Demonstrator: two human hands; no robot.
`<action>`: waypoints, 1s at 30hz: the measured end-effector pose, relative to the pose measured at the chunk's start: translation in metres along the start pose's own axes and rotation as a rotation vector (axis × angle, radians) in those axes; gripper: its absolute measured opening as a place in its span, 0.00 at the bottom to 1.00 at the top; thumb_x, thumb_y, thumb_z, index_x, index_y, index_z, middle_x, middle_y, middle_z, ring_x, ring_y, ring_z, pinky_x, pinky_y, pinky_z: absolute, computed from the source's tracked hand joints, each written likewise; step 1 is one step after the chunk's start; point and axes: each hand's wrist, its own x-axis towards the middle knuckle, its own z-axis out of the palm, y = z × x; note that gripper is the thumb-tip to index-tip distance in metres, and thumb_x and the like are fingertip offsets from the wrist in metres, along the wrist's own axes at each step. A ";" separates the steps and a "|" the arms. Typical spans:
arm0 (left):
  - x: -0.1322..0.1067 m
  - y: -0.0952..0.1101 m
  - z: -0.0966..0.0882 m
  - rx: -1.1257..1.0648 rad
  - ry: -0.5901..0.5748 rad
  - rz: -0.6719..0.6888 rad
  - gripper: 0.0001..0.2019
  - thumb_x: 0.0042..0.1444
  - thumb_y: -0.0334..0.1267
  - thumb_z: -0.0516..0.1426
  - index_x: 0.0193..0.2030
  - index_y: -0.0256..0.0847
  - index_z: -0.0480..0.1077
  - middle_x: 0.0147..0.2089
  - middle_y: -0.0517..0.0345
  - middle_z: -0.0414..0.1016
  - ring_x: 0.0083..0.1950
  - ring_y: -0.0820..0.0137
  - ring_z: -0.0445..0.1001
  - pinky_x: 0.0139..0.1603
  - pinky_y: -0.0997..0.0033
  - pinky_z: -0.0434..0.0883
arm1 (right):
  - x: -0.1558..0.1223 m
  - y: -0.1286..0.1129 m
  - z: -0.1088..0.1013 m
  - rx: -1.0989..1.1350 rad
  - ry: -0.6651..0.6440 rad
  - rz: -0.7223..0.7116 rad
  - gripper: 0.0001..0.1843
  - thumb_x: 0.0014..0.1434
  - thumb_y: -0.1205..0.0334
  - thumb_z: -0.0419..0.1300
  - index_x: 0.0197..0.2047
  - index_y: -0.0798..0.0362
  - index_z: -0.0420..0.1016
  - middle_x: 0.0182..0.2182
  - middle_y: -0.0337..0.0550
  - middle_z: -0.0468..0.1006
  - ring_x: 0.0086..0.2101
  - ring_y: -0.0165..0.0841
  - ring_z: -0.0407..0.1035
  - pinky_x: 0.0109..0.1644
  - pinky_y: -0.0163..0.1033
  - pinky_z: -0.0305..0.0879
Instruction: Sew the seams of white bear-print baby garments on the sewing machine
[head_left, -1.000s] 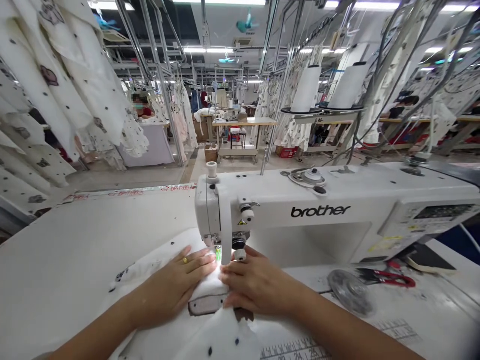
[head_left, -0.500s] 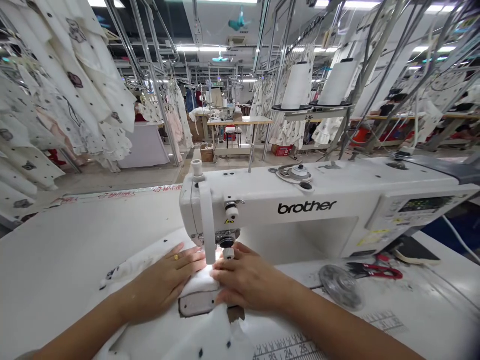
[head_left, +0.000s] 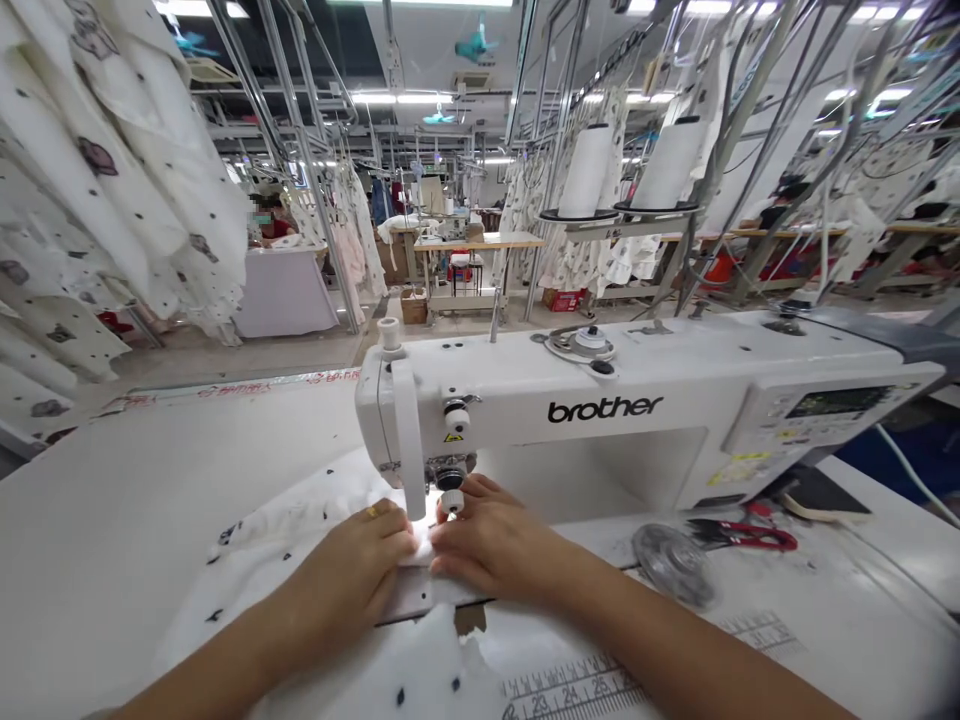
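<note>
White cloth with small dark motifs lies under the head of a white sewing machine marked "brother". My left hand, a ring on one finger, is closed on the cloth just left of the needle area, its fingers bent together. On the other side, my right hand pinches the cloth's edge close to the presser foot, fingers together. The needle and foot are mostly hidden by the machine head and my fingers. Lamp light falls on the cloth between my hands.
Red-handled thread snips and a clear round disc lie right of my right forearm. A printed ruler runs along the near table edge. Thread cones stand behind the machine. Printed garments hang at left. A person sits farther back.
My left hand has gone from lying flat with stretched fingers to bent fingers closed on the cloth. The cloth has shifted away from me under the machine head, and my right fingers have drawn together.
</note>
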 end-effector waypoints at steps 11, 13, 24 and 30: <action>-0.019 -0.011 0.012 0.013 0.047 -0.006 0.08 0.65 0.34 0.52 0.47 0.46 0.69 0.47 0.55 0.73 0.45 0.65 0.71 0.47 0.63 0.70 | 0.000 0.000 0.003 0.152 -0.003 0.045 0.13 0.62 0.50 0.63 0.41 0.52 0.74 0.36 0.40 0.75 0.41 0.34 0.66 0.54 0.41 0.56; -0.019 -0.010 0.015 0.051 0.020 0.029 0.09 0.66 0.32 0.49 0.46 0.44 0.69 0.46 0.54 0.73 0.44 0.65 0.70 0.47 0.63 0.70 | 0.000 -0.001 0.004 0.123 0.008 0.046 0.14 0.62 0.50 0.64 0.41 0.52 0.73 0.37 0.41 0.75 0.41 0.35 0.66 0.55 0.41 0.56; -0.012 -0.005 0.013 -0.022 0.126 0.011 0.07 0.63 0.28 0.49 0.37 0.41 0.67 0.35 0.58 0.71 0.36 0.68 0.66 0.38 0.67 0.66 | 0.005 -0.005 0.025 -0.037 0.159 -0.015 0.06 0.65 0.60 0.61 0.42 0.54 0.70 0.32 0.37 0.75 0.33 0.32 0.65 0.53 0.40 0.55; -0.011 -0.009 0.019 0.056 0.218 0.075 0.07 0.65 0.28 0.50 0.39 0.40 0.67 0.37 0.57 0.73 0.38 0.68 0.68 0.40 0.67 0.67 | 0.008 -0.003 0.026 -0.271 0.357 -0.251 0.10 0.66 0.72 0.52 0.32 0.54 0.68 0.26 0.36 0.71 0.29 0.30 0.59 0.51 0.40 0.53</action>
